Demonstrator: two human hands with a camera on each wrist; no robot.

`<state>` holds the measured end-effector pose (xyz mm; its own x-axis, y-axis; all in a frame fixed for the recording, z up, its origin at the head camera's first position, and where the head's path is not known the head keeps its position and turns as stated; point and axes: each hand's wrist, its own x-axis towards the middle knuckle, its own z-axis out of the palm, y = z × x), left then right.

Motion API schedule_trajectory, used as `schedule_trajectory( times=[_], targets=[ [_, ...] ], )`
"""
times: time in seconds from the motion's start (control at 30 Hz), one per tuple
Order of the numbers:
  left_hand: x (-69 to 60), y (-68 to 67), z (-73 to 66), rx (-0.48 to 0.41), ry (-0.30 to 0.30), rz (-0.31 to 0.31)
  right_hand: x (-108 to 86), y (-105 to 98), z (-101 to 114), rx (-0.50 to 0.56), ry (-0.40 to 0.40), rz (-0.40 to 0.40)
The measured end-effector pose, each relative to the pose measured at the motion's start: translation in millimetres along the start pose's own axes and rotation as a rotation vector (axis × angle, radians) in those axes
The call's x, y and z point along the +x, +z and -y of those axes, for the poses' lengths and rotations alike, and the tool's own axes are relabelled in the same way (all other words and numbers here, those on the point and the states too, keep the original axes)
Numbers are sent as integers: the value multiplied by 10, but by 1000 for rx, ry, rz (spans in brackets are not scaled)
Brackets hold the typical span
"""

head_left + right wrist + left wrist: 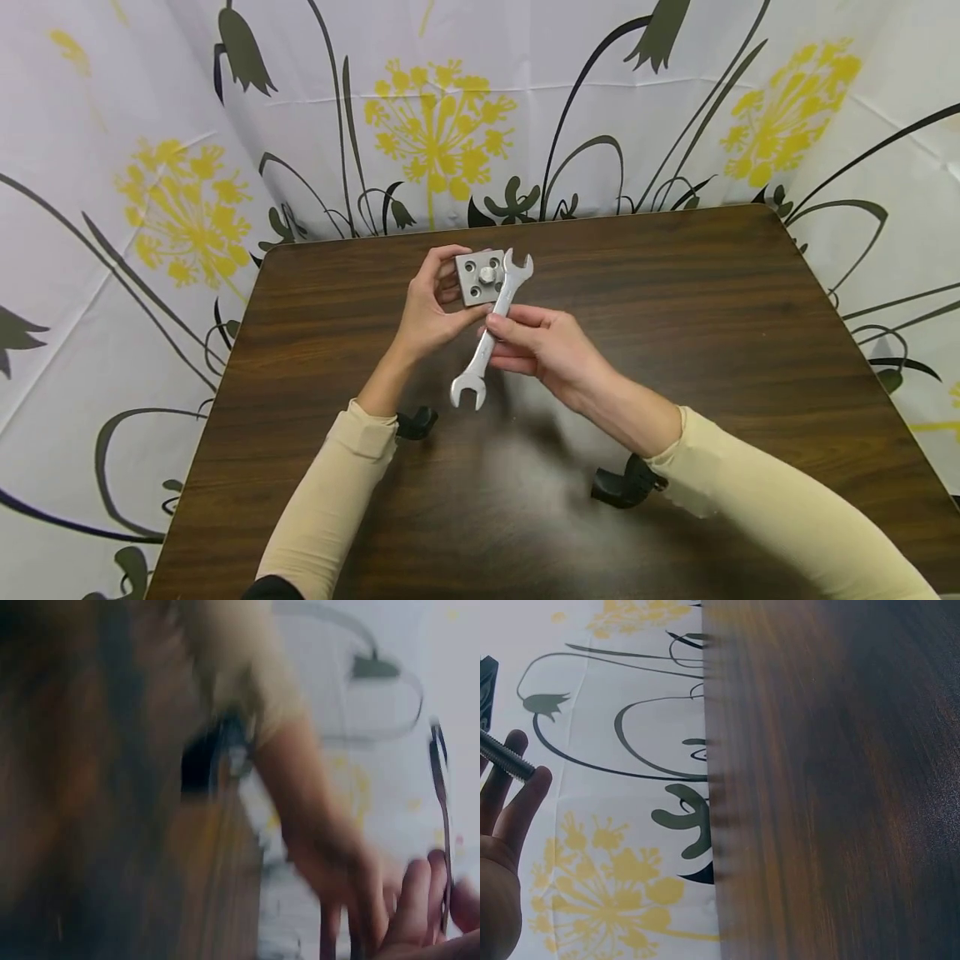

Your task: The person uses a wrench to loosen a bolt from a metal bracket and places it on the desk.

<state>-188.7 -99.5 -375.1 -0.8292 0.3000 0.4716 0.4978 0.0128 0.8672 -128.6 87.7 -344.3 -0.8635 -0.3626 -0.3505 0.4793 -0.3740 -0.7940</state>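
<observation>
Mid-frame, my right hand (553, 348) pinches the wrench (483, 350), its upper-right end beside the bolt (487, 276) on the plate (473, 279) my left hand (431, 315) grips.

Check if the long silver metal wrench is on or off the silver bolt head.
Off: the wrench shows beside the bolt head, not around it.

Cream long sleeves (780, 493), wrinkled cuffs (367, 429), black wrist-worn devices (618, 487), bare hands (558, 350)

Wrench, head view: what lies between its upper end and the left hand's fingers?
The head view shows a metal block with a bolt near its middle, between the left hand and the wrench's upper end.
</observation>
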Motion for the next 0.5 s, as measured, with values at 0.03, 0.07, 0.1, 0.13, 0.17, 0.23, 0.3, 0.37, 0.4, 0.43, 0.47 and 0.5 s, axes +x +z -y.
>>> schedule_trajectory(
  times=[0.03, 0.07, 0.1, 0.13, 0.17, 0.23, 0.3, 0.37, 0.4, 0.43, 0.47, 0.5],
  targets=[
    [0, 1, 1, -6, -2, 2, -27, 68, -42, 51, -5, 2],
    [-1, 1, 5, -11, -2, 2, -52, 133, -79, 95, -9, 3],
    [-2, 0, 4, -22, -3, 1, -72, 194, -114, 130, -13, 7],
    [-3, -2, 5, -27, -2, -3, -86, 252, -144, 162, -15, 13],
    [-4, -5, 5, -27, -1, -6, -98, 305, -169, 187, -15, 15],
    [-6, -8, 4, -21, 0, -9, -112, 400, -211, 226, -10, 16],
    [-5, -9, -3, -9, 6, -9, -110, 476, -245, 262, -5, 17],
    [-2, -6, -8, 8, 10, -8, -98, 531, -273, 299, 5, 14],
    [-2, -1, -14, 12, 8, -9, -88, 552, -288, 316, 8, 12],
    [0, 4, -21, 15, 6, -10, -77, 568, -300, 333, 12, 9],
    [1, 11, -32, 8, 0, -14, -65, 581, -312, 351, 13, 6],
    [-1, 20, -45, 1, -8, -16, -51, 591, -325, 366, 16, 3]
  ],
)
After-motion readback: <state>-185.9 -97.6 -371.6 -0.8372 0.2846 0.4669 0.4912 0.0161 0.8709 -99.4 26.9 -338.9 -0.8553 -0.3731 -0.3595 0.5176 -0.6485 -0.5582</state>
